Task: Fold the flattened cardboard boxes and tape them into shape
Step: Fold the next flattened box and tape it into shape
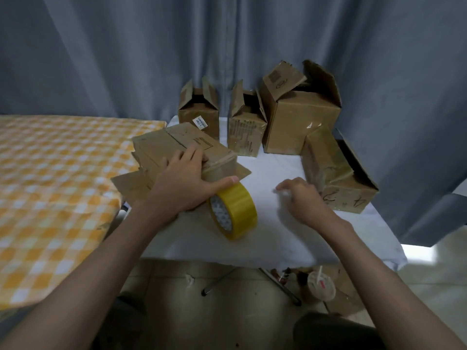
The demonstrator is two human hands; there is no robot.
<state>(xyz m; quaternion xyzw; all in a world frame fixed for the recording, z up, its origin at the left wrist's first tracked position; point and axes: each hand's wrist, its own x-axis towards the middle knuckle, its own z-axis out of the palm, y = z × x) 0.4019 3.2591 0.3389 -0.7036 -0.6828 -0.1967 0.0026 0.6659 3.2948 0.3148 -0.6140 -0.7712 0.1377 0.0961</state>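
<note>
A folded cardboard box lies on its side at the left of the white table, on top of a flat piece of cardboard. My left hand rests flat on the box with fingers spread, its thumb reaching to the box's near end, just above a yellow tape roll that stands on edge on the table. My right hand hovers over the table to the right of the roll, fingers loosely curled and blurred; I cannot make out anything in it.
Several assembled boxes stand at the back: two small ones with open flaps, a large one and one lying on its side. A yellow checked cloth covers a surface on the left. Blue curtains hang behind. Clutter lies on the floor under the table.
</note>
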